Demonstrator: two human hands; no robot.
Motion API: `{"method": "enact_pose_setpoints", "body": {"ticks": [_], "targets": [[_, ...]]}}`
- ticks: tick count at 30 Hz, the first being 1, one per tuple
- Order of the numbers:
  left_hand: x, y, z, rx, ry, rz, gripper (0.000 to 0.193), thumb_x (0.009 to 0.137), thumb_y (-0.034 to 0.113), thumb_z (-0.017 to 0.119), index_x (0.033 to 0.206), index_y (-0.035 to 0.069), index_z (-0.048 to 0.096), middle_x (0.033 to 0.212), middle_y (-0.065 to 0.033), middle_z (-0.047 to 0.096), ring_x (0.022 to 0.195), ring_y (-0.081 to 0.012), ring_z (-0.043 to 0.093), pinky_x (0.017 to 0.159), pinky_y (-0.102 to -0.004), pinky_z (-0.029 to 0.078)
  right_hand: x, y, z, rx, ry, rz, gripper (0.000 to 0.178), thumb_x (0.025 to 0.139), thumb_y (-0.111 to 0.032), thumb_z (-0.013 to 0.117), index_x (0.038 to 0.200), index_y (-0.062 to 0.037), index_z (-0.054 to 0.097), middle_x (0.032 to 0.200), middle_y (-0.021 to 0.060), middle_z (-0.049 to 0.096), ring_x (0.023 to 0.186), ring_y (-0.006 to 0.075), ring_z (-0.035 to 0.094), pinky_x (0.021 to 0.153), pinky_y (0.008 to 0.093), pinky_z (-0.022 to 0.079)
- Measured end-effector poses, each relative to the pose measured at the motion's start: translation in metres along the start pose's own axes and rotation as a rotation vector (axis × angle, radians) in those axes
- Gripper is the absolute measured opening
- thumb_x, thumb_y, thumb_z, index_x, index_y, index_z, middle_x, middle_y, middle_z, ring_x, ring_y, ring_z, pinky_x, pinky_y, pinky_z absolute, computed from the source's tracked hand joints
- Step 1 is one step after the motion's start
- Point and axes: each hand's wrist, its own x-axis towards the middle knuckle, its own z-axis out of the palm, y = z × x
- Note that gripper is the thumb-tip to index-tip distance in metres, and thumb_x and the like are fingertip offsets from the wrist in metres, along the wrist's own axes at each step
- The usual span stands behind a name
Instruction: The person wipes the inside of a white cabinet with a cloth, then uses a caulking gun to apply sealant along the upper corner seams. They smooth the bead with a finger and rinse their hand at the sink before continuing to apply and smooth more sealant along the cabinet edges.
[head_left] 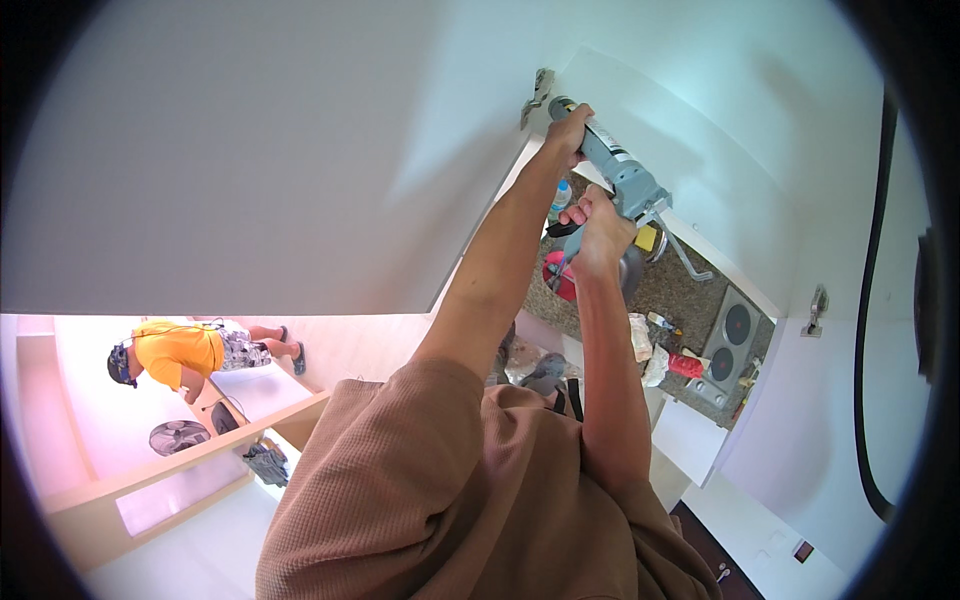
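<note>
A grey-blue caulking gun (636,185) is raised in front of me inside a white wall cabinet, its front end up by a metal hinge (538,97). My left hand (568,137) is closed around the barrel near that front end. Lower down, my right hand (603,235) grips the handle, with the fingers curled by the trigger. The bent metal rod (688,255) of the gun sticks out behind, toward the right. The nozzle tip cannot be made out.
A large pale cabinet door (250,150) fills the left. Below are a speckled countertop (650,290), a two-plate cooktop (728,340), a yellow sponge (645,238) and a bottle (561,196). A black cable (875,250) hangs at right. Another person (180,345) bends over near a fan (180,436).
</note>
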Motion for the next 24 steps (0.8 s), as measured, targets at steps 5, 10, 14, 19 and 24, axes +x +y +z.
{"method": "enact_pose_setpoints", "body": {"ticks": [5,10,14,19,24], "targets": [[-0.007,0.001,-0.004,-0.017,-0.012,0.000,0.055,0.082,0.034,0.071,0.117,-0.005,0.054,0.101,-0.0150,0.060,0.084,-0.0286,0.067,0.074,-0.0481,0.059,-0.003,0.001,-0.003,0.009,-0.024,0.035,0.015,0.084,-0.001,0.064,0.078,-0.0058,0.051,0.063,-0.0006,0.042,0.052,0.0120,0.041,0.051,0.0347,0.044],[-0.008,0.000,-0.007,-0.005,0.007,-0.012,0.052,0.082,0.035,0.070,0.113,-0.003,0.055,0.098,-0.0136,0.061,0.080,-0.0275,0.067,0.072,-0.0467,0.059,-0.010,-0.003,-0.001,-0.011,-0.007,0.046,0.012,0.086,-0.002,0.064,0.083,-0.0053,0.052,0.065,-0.0007,0.043,0.052,0.0114,0.041,0.051,0.0341,0.044],[-0.007,-0.001,-0.008,0.035,-0.040,-0.036,0.049,0.085,0.038,0.067,0.114,0.002,0.051,0.096,-0.0115,0.059,0.084,-0.0260,0.066,0.077,-0.0441,0.059,-0.006,-0.002,-0.007,-0.028,-0.022,0.037,0.010,0.086,-0.003,0.063,0.086,-0.0053,0.054,0.067,-0.0008,0.044,0.053,0.0109,0.042,0.051,0.0335,0.044],[-0.006,-0.001,-0.014,0.017,-0.049,-0.062,0.043,0.086,0.037,0.066,0.109,0.004,0.050,0.092,-0.0105,0.059,0.080,-0.0255,0.066,0.075,-0.0437,0.059,-0.013,-0.004,-0.006,-0.002,-0.042,0.064,0.011,0.087,-0.003,0.064,0.084,-0.0062,0.054,0.066,-0.0007,0.044,0.053,0.0107,0.042,0.050,0.0332,0.044],[-0.012,-0.005,-0.010,-0.028,-0.035,-0.070,0.043,0.086,0.036,0.066,0.108,0.003,0.051,0.090,-0.0103,0.059,0.076,-0.0251,0.066,0.070,-0.0428,0.059,-0.012,-0.003,-0.011,-0.025,-0.041,0.064,0.012,0.087,-0.003,0.064,0.083,-0.0075,0.054,0.066,-0.0003,0.046,0.051,0.0107,0.042,0.050,0.0323,0.044]]}}
